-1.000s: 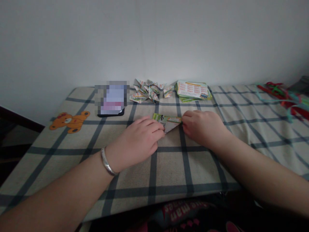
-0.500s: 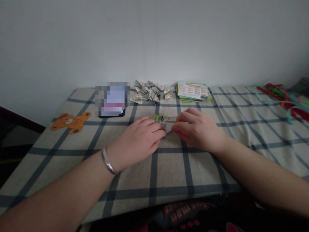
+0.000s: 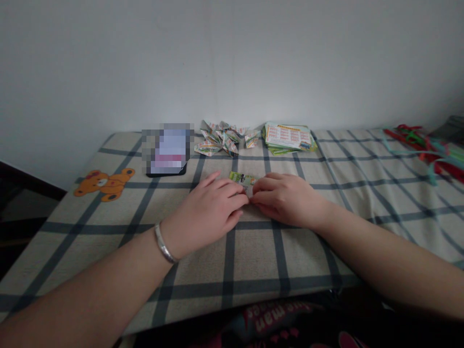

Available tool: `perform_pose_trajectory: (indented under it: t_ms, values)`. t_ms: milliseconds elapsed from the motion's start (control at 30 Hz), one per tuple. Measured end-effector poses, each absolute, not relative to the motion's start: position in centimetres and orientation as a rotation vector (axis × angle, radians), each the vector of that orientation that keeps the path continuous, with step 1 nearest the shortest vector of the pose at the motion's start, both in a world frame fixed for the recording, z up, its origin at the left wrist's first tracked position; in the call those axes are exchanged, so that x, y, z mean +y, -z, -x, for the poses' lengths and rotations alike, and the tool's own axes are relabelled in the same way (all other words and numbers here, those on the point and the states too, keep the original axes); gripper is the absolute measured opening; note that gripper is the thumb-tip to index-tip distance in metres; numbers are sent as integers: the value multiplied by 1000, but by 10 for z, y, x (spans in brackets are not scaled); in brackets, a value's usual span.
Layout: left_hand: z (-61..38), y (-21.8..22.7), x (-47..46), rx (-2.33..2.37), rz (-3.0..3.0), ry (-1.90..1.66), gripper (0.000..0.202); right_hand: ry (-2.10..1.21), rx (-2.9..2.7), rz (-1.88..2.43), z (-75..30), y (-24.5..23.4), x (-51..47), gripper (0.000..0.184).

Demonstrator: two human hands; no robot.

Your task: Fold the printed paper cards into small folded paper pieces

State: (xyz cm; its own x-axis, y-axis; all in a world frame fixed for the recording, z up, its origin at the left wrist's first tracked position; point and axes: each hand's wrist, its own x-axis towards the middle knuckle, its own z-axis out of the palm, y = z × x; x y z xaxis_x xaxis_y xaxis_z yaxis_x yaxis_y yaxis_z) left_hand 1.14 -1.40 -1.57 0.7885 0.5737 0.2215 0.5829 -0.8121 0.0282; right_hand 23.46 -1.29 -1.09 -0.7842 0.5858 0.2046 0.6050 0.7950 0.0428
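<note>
A small folded printed paper [image 3: 242, 179], green and white, lies on the checked tablecloth [image 3: 253, 251] between my two hands. My left hand [image 3: 203, 215], with a silver bangle on its wrist, rests palm down with its fingertips pressing the paper's left part. My right hand [image 3: 288, 199] lies over the paper's right part, fingers curled and pressed on it, hiding most of it. Only the paper's top left corner shows.
At the back of the table lie a pile of several folded paper pieces [image 3: 223, 137], a stack of flat printed sheets [image 3: 289, 137] and a phone [image 3: 167, 151]. Red and green ribbons [image 3: 427, 147] lie at the far right. A bear print [image 3: 103, 182] marks the cloth's left side.
My right hand has slid left over the folded paper until it meets my left hand, covering most of the paper. The left hand has stayed put.
</note>
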Motion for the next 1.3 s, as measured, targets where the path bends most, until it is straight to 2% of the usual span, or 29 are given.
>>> perform_pose_trajectory:
  t_ms: [167, 533, 667, 1033, 1167, 1300]
  values:
    - [-11, 14, -15, -939, 2922, 337, 18, 257, -2813, 1050, -235, 7, -15, 19]
    - [-7, 11, -12, -956, 3007, 376, 27, 236, -2758, 1312, -251, -5, -17, 20]
    - [-4, 15, -10, -974, 3040, 445, 27, 217, -2737, 1336, -253, -5, -15, 19]
    - [-5, 15, -9, -1005, 3038, 493, 20, 445, -2697, 1268, -252, 5, -6, 18]
    - [-6, 15, -7, -1001, 3024, 514, 22, 462, -2735, 1221, -251, 6, -5, 25]
    - [-5, 17, -5, -998, 3014, 544, 27, 467, -2739, 1188, -253, 7, -4, 23]
